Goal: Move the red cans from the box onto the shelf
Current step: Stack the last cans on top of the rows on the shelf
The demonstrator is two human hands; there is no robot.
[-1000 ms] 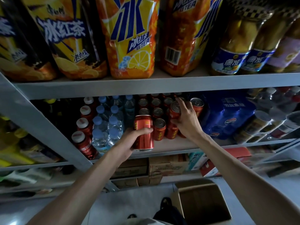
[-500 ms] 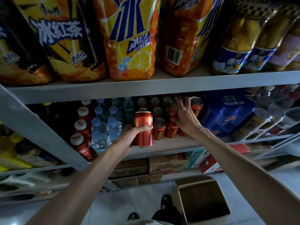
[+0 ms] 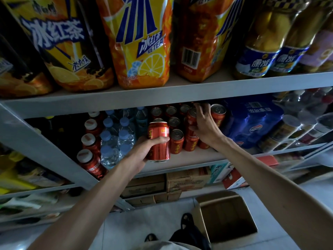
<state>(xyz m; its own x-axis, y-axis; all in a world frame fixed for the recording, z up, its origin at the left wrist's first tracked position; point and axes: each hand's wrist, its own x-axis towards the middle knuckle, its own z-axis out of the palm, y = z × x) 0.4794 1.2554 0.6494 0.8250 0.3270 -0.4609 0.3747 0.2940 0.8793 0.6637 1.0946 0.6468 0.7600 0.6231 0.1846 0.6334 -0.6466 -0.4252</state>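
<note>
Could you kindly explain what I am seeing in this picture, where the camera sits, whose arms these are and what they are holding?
There is no machine here: a person wears one wide-angle camera on the head, looking forward and down, so the two bare arms are their own. The left hand grips an upright red can in front of the middle shelf. The right hand reaches in among the standing cans, fingers curled round a second can that seems stacked on others. Water bottles stand left of them, a blue pack to the right, and big ice tea bottles on the shelf above. An open cardboard box sits on the floor below.
</note>
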